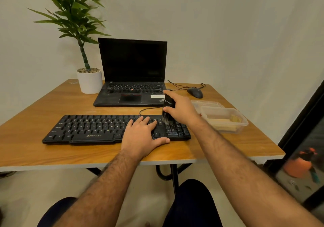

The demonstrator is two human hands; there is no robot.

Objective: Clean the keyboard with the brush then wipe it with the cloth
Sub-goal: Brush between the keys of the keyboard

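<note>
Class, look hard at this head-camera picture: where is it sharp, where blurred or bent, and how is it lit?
Head view: the keyboard lettering reads sharp; the brush bristles smear with motion in the right hand; the left hand is crisp; the table edge bows from wide-angle distortion; the orange thing at far right is blurred; lighting is soft and even, shadows faint.

Table (43,156): bears everything listed.
Keyboard (91,128): front centre.
Laptop (131,79): behind keyboard.
Potted plant (89,81): left of laptop.
Mouse (195,93): right of laptop.
Containers (226,119): right of keyboard, before mouse.
</note>
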